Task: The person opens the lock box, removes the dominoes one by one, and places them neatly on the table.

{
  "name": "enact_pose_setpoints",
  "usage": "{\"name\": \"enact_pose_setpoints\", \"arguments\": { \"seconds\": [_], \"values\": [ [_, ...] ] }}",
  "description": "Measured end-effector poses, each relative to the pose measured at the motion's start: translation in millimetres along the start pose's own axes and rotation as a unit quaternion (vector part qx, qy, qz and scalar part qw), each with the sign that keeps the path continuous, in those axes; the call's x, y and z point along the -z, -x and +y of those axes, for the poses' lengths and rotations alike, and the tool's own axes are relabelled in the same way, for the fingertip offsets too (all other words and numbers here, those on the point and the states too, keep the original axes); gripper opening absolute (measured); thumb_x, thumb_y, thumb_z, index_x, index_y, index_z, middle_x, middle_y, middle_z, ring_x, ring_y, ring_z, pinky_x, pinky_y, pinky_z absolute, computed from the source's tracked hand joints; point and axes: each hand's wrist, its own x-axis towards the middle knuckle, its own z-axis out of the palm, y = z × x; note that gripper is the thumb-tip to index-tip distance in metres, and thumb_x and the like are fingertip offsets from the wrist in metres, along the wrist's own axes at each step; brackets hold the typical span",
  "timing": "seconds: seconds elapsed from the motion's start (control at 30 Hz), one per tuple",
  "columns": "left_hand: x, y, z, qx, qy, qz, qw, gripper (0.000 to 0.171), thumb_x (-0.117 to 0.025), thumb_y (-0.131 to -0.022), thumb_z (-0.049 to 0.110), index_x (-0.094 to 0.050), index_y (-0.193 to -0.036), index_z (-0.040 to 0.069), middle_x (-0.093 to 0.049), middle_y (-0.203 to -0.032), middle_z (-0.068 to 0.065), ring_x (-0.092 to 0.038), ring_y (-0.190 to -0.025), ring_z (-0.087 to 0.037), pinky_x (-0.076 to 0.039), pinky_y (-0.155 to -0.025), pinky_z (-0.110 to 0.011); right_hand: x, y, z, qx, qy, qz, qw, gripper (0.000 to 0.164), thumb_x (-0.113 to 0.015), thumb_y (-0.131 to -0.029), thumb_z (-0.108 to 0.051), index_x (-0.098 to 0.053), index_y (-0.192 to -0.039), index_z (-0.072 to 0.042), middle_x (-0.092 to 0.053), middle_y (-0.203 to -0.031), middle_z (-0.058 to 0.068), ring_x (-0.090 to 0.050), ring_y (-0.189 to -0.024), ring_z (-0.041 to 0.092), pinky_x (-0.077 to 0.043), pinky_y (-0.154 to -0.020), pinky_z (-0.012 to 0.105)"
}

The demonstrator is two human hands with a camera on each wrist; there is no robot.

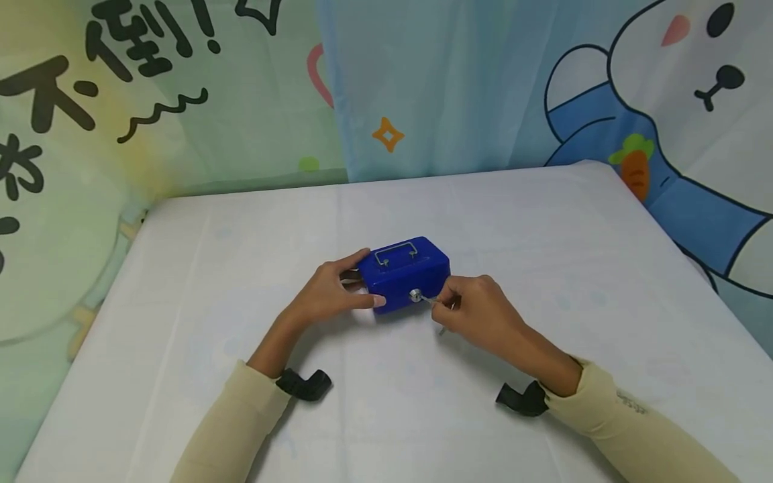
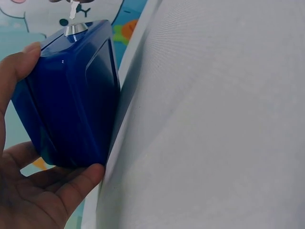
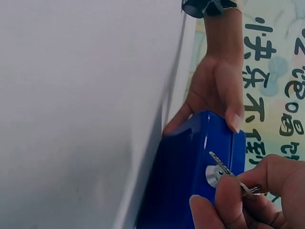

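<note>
Gripping a blue box is the left hand; right hand pinches a key.

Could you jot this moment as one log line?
left hand: holds blue box | right hand: pinches key | key: near lock | lid: closed

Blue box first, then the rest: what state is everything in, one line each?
Blue box: upright, lid closed
Wire handle: attached on top; raised or flat, can't tell
Lock: key not inserted; locked or not, can't tell
Key: held, its tip outside the lock
Left hand: gripping the box's end
Right hand: pinching the key
White cloth: spread out, lightly creased
</note>
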Motion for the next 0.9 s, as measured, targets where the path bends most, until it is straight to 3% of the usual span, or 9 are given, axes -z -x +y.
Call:
{"name": "enact_pose_setpoints", "arguments": {
  "seconds": [0.27, 0.47, 0.9],
  "values": [
    [-0.6, 0.0, 2.3, -0.004, 0.003, -0.004, 1.0, 0.094, -0.084, -0.074, 0.035, -0.036, -0.15, 0.007, -0.05, -0.141, -0.011, -0.058, -0.115, -0.022, -0.049, -0.093, -0.031, -5, -2, 0, 0.011, 0.02, 0.004, 1.0, 0.007, -0.067, -0.081, -0.005, -0.066, -0.075, -0.009, -0.06, -0.061, -0.008, -0.049, -0.049, 0.008, -0.041, -0.042, 0.025],
    [-0.9, 0.8, 3.9, 0.008, 0.004, 0.0, 1.0, 0.093, -0.084, -0.074, 0.036, -0.037, -0.15, 0.009, -0.051, -0.139, -0.009, -0.058, -0.113, -0.019, -0.05, -0.092, -0.03, -8, -3, -1, 0.03, 0.043, 0.021, 0.998, 0.015, -0.068, -0.078, -0.003, -0.061, -0.067, -0.011, -0.059, -0.062, -0.008, -0.045, -0.049, 0.007, -0.039, -0.043, 0.023],
    [1.4, -0.6, 1.6, 0.008, 0.012, -0.004, 0.9999, 0.093, -0.084, -0.075, 0.034, -0.036, -0.15, 0.008, -0.05, -0.141, -0.011, -0.057, -0.114, -0.024, -0.049, -0.095, -0.034, -15, -9, -14, 0.045, 0.082, 0.023, 0.995, 0.023, -0.064, -0.077, 0.0, -0.051, -0.062, -0.012, -0.047, -0.055, -0.006, -0.04, -0.047, 0.006, -0.03, -0.042, 0.021]
  ]
}}
